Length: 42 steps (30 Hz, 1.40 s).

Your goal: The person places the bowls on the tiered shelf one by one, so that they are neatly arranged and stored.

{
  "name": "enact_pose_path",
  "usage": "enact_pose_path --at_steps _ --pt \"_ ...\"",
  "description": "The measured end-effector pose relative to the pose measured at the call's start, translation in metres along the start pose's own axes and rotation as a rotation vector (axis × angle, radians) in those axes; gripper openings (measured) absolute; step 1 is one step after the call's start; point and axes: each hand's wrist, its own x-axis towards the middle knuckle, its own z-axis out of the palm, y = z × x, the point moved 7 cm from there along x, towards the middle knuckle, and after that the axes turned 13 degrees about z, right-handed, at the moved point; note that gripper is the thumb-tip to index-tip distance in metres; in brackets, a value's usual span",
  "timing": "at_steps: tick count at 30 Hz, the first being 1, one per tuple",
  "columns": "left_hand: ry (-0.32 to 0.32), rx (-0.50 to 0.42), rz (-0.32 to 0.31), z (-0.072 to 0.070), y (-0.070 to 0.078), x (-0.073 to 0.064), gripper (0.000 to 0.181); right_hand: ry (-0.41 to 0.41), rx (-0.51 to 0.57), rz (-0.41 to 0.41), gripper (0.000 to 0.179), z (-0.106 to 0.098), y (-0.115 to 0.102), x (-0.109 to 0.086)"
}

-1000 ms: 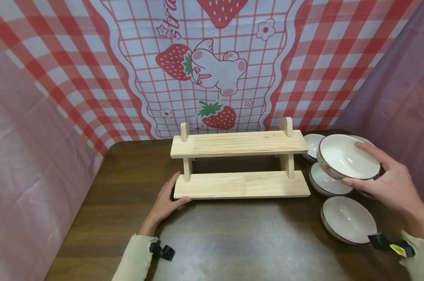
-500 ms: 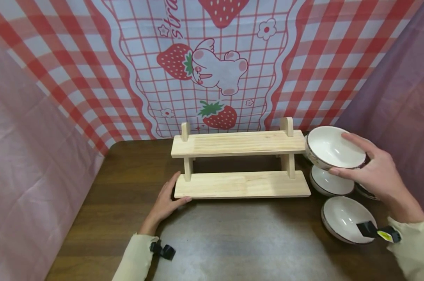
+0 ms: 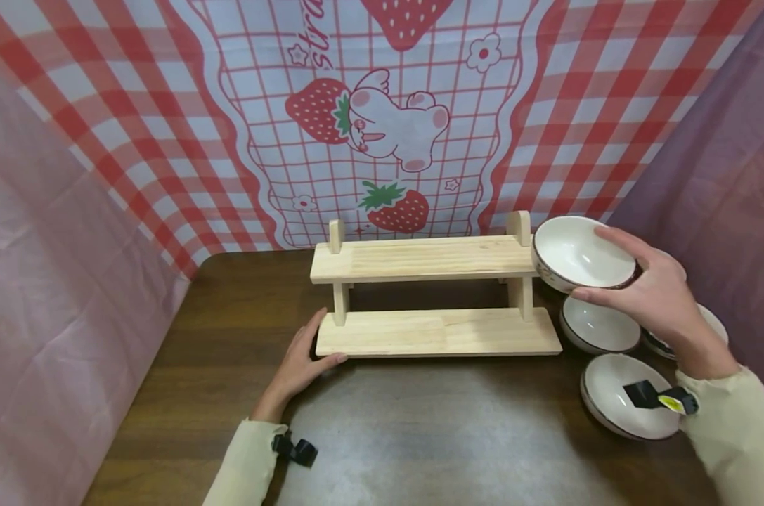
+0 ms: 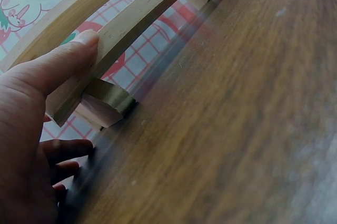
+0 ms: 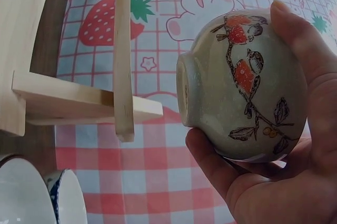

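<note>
My right hand point(image 3: 656, 299) grips a white bowl point(image 3: 583, 251) by its side, thumb and fingers spread around it. The bowl hangs in the air beside the right end of the upper board. Red birds on a branch decorate its outside point(image 5: 247, 87) in the right wrist view. At the table's back stands a two-tier wooden shelf point(image 3: 438, 332). My left hand point(image 3: 299, 362) holds the left end of its lower board, the thumb point(image 4: 79, 50) on the front edge and fingers around the end. Both boards carry nothing.
Below the held bowl, a white bowl point(image 3: 599, 325) stands right of the shelf, with another bowl point(image 3: 628, 404) nearer me. More bowls sit partly hidden behind the right arm. A strawberry-print cloth point(image 3: 400, 126) hangs behind the brown table point(image 3: 382, 429).
My right hand has carried the bowl left and slightly up, to the upper board's right end. The left hand keeps its place on the shelf.
</note>
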Motion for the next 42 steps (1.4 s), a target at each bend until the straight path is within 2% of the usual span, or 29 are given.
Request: enact_pose_path --at_steps 6,25,34,42 --pt "-0.004 -0.002 -0.005 -0.001 -0.001 0.0 0.099 -0.016 0.023 -0.037 0.094 0.008 -0.012 0.006" --pt "-0.008 0.0 -0.01 -0.002 0.0 0.003 0.099 -0.105 0.013 -0.01 0.095 0.038 -0.043 0.023" --pt "-0.014 -0.01 -0.021 -0.002 -0.001 0.002 0.099 -0.129 0.037 -0.048 0.096 0.052 -0.059 0.029" --pt "-0.011 -0.007 -0.007 -0.001 -0.002 0.001 0.099 -0.156 0.038 -0.06 0.098 0.068 -0.074 0.031"
